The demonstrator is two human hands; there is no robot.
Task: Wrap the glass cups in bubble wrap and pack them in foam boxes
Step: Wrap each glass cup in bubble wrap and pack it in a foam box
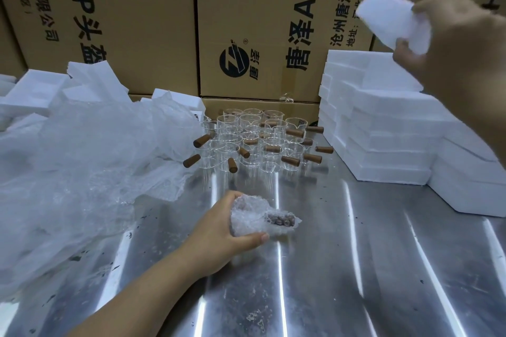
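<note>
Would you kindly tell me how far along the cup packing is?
Done: one wrapped cup, held by the left hand. In hand: the right hand holds a foam box aloft. Left: boxing that cup, then wrapping the many bare cups behind.

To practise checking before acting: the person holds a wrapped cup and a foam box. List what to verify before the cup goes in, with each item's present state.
1. Left hand grips the wrapped cup: ok.
2. Wrap covers the whole cup: cannot tell; the brown handle shows through at one end.
3. Right hand holds a foam box, raised: ok.
4. Foam box open, hollow facing the cup: cannot tell.
5. Bare table beside the cup for setting down: ok.
</note>
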